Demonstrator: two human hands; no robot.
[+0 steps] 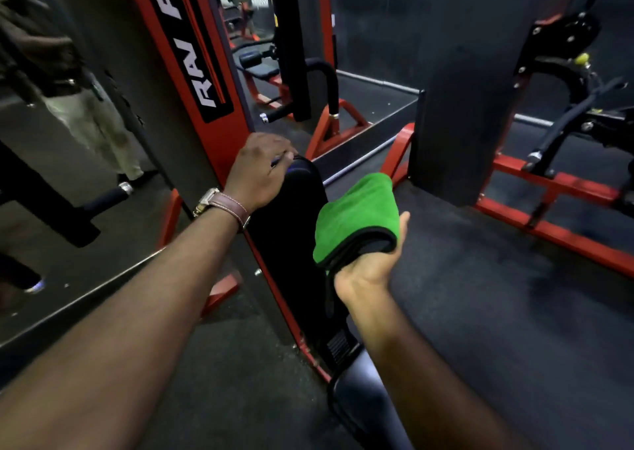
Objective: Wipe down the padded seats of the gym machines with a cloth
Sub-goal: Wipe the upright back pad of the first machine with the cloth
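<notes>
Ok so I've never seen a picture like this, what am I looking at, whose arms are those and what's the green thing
This is one picture from a camera worn on a person's head, looking forward and down, so the two arms are the wearer's own. The place is a gym with red and black machines on a dark floor. The left hand, with a watch on its wrist, rests curled over the top of a tall black pad on the nearest machine. The right hand holds the green thing, a folded cloth, beside that pad; whether it touches the pad is hard to tell. The panel on the left looks like a mirror.
</notes>
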